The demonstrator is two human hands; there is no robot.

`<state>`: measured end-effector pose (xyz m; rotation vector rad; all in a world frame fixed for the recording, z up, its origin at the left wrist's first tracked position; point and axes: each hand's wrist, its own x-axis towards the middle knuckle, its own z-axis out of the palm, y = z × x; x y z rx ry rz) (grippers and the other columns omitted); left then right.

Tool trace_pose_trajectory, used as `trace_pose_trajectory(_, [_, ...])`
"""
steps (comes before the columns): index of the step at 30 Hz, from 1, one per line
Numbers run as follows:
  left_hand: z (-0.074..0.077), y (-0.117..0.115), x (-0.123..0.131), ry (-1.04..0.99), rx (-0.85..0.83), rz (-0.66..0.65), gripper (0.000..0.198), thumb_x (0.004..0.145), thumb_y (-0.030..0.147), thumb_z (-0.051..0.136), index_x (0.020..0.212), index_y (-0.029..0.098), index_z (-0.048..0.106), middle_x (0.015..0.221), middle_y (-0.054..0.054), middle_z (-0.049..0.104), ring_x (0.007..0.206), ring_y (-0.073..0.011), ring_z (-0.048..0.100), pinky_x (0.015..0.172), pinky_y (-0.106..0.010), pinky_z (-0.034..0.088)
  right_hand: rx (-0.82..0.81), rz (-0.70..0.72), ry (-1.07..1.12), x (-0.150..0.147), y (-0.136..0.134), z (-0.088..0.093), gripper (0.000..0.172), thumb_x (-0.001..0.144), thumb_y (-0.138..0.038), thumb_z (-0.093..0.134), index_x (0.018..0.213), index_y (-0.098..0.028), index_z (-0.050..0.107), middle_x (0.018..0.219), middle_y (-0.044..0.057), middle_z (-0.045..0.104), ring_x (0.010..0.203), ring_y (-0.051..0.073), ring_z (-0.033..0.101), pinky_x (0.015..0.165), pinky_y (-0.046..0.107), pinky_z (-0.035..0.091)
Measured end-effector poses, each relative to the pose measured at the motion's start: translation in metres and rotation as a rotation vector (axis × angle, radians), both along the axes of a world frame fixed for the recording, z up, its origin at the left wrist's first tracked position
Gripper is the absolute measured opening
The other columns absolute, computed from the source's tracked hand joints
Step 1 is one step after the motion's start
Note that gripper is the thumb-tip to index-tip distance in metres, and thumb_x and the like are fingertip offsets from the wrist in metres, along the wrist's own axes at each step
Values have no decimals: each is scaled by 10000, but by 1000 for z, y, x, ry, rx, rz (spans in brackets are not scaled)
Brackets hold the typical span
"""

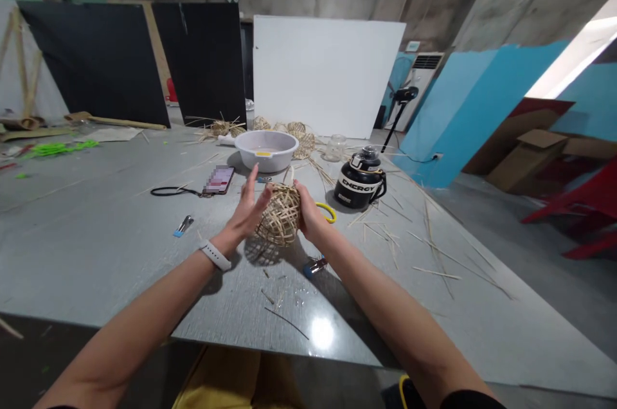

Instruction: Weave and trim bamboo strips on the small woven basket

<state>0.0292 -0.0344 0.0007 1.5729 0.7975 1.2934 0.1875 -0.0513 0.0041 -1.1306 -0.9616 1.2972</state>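
Observation:
A round open-weave ball of bamboo strips (279,216) sits just above or on the grey table, between my two hands. My right hand (308,209) is closed along its right side, fingers mostly hidden behind it. On the other side, my left hand (247,211) has its fingers stretched out and up, the palm turned towards the weave; whether it touches is hard to tell. A yellow ring-shaped handle (328,212) shows beside my right wrist. Under my right forearm lies a blue-ended metal clip (315,265).
Beyond the ball stand a white basin (267,150) and a black jug (359,181). A phone (218,179) with a strap and another blue-ended clip (183,226) lie to the left. Loose bamboo strips (436,272) are scattered on the right; woven balls (303,139) sit behind the basin.

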Motion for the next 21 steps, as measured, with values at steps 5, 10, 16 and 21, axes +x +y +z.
trace_pose_trajectory(5, [-12, 4, -15, 478, 708, -119, 1333, 399, 606, 906, 1521, 286, 263, 1652, -146, 35, 1505, -422, -56, 1206, -590, -2, -218, -56, 137, 4, -2, 1, 516, 889, -663, 444, 1032, -223, 673, 974, 45, 764, 924, 243, 710, 868, 404, 553])
trace_pose_trajectory(10, [-22, 4, -15, 624, 789, -191, 1285, 543, 564, 875, 1555, 288, 134, 1648, -173, 28, 1507, -408, 86, 1195, -594, 194, -286, -38, 237, -2, -3, -2, 501, 932, -628, 417, 1020, -208, 675, 819, 45, 756, 743, 211, 702, 735, 347, 569])
trace_pose_trajectory(16, [-22, 9, -20, 632, 771, -196, 1192, 565, 516, 876, 1535, 260, 234, 1615, -188, 173, 1479, -410, 215, 1179, -580, 275, -308, -105, 137, -1, -4, -7, 433, 899, -612, 508, 988, -226, 683, 790, 12, 731, 625, 162, 642, 553, 259, 506])
trace_pose_trajectory(21, [-26, 15, -23, 601, 822, -220, 1149, 608, 407, 862, 1546, 305, 208, 1628, -146, 155, 1471, -406, 235, 1175, -575, 291, -247, -49, 101, -3, -8, -8, 492, 879, -657, 492, 1061, -235, 668, 841, 32, 732, 629, 171, 648, 526, 273, 508])
